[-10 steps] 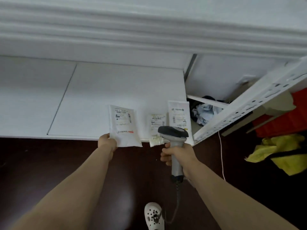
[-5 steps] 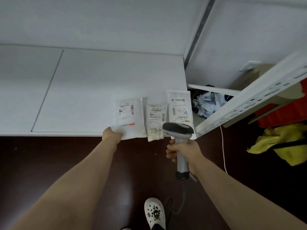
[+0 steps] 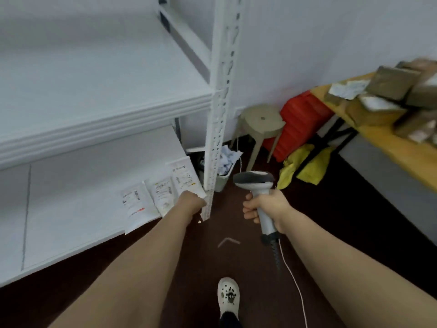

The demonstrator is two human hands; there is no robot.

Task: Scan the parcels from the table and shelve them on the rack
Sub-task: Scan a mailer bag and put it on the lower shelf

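White parcels (image 3: 163,192) lie on the rack (image 3: 220,129); our left hand (image 3: 192,202) (fingers hidden) is by them, right hand (image 3: 264,207) grips the scanner (image 3: 254,179). Next, probably, the table (image 3: 402,150).

Soft, even, cool-white light; faint shadow beneath the front edge of the rack (image 3: 106,124). Motion blur everywhere, worst over parcels (image 3: 390,84) at the right end of the table (image 3: 402,159). Straight lines bowed toward the borders.
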